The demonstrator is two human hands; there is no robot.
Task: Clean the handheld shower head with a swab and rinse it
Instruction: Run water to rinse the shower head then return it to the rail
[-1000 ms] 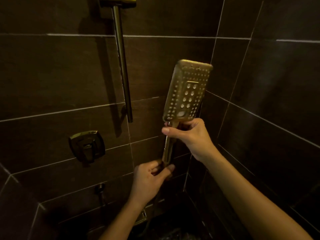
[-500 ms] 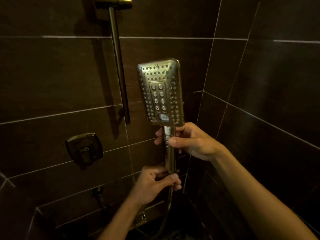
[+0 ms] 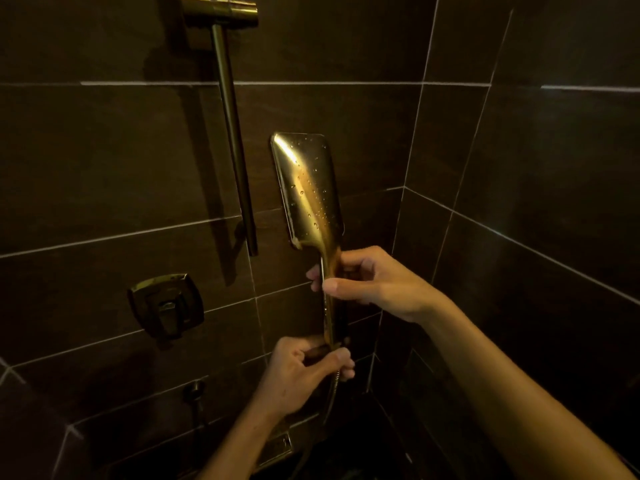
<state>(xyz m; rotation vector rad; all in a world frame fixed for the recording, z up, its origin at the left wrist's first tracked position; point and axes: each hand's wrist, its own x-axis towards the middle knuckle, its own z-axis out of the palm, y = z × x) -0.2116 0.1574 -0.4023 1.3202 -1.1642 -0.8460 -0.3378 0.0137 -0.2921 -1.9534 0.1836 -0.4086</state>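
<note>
Handheld shower head, back face toward the camera.

The shower head (image 3: 306, 188) is a rounded rectangular paddle of glossy brass-toned metal, beaded with droplets, upright before dark tile; its nozzle face is hidden. Right hand (image 3: 377, 284) closes its grip on the upper handle; left hand (image 3: 304, 370) closes on the handle base, where the hose (image 3: 332, 396) exits into shadow.

You see one shower head (image 3: 306, 188), one hose (image 3: 333, 393), one slide bar (image 3: 232, 133), one valve handle (image 3: 166, 306), two hands.
</note>
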